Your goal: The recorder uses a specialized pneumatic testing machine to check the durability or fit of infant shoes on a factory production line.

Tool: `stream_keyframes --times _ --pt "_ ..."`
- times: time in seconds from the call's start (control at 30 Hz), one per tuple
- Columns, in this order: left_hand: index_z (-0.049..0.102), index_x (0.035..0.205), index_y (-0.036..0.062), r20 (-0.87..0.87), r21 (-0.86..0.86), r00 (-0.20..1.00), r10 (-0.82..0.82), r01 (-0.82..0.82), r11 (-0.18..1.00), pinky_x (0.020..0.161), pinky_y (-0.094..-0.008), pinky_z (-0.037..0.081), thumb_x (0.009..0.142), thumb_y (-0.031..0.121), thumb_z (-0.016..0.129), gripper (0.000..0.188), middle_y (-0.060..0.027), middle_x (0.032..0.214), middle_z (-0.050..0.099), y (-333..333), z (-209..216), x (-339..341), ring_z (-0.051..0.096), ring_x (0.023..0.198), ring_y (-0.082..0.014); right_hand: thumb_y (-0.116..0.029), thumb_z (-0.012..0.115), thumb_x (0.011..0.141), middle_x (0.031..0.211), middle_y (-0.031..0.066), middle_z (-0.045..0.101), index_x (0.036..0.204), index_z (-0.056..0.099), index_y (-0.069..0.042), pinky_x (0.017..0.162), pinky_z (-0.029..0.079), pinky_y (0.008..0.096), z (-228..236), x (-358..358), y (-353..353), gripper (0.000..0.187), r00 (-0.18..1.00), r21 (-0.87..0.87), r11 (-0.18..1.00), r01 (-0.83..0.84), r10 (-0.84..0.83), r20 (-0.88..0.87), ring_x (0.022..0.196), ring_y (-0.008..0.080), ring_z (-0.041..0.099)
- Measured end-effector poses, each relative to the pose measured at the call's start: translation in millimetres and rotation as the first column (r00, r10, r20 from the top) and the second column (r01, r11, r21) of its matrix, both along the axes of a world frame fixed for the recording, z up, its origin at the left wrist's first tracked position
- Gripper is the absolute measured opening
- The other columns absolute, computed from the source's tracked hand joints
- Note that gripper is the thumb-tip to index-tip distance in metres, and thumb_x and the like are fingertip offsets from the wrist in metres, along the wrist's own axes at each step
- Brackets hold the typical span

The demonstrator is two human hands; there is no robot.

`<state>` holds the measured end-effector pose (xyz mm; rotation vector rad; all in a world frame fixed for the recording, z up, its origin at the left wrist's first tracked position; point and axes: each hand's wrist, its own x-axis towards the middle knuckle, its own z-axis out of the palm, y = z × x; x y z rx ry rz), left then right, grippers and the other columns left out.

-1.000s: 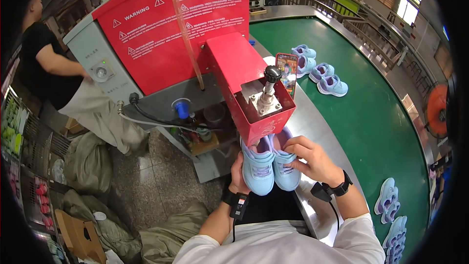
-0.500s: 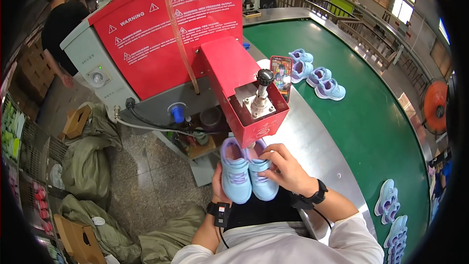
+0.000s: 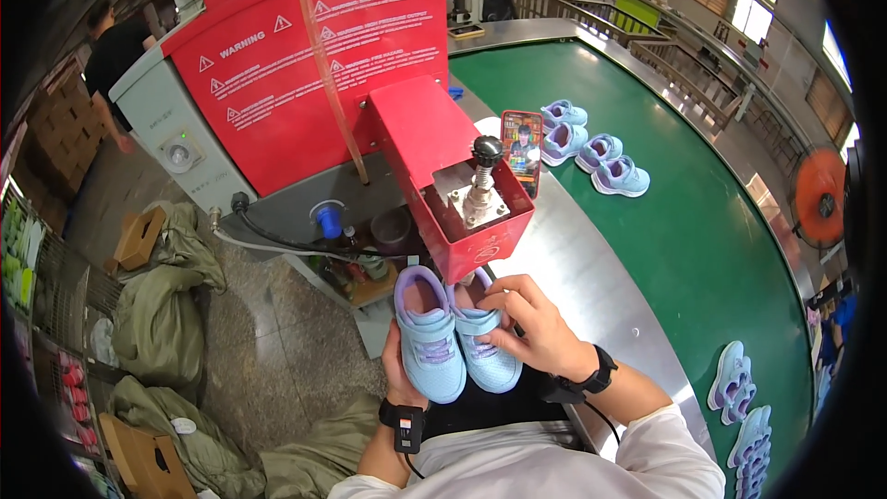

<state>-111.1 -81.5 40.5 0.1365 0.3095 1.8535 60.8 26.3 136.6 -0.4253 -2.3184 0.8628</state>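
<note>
A pair of light-blue children's sneakers with lilac linings is held over my lap, toes toward me. My left hand (image 3: 399, 371) grips the left sneaker (image 3: 436, 376) along its outer side, with its fingers partly hidden underneath. On the right sneaker (image 3: 494, 370), my right hand (image 3: 543, 328) has its bent thumb and fingertips closed on the strap and collar edge. The right sneaker's opening lies just below the nozzle under the red machine head (image 3: 480, 245); whether they touch, I cannot tell.
A large red machine (image 3: 323, 55) stands ahead. Right of its head leans a phone (image 3: 522, 155) by the metal table edge (image 3: 591, 268). More blue sneakers (image 3: 619, 176) sit on the green conveyor belt (image 3: 684, 249). Green sacks (image 3: 162, 333) and an open carton (image 3: 139, 457) lie at left; a person (image 3: 115, 60) stands beyond.
Both sneakers have moved slightly left and nearer to me, the left one more so, opening a gap between their toes. My hands have moved along with them, keeping their grip.
</note>
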Motion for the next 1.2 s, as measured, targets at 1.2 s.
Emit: stream_keyframes --times 1.2 --pt "0.019 0.149 0.0008 -0.092 -0.078 0.756 -0.648 0.643 0.762 0.118 -0.0447 0.018 0.102 0.033 0.036 0.059 -0.0154 0.157 0.016 91 -31 65 0.017 0.145 -0.0296 -0.022 0.066 0.080 0.091 0.0119 0.065 0.090 0.066 -0.004 0.075 0.050 0.0412 -8 180 172 0.020 0.522 0.292 0.629 0.720 -0.769 0.369 0.086 0.0320 0.063"
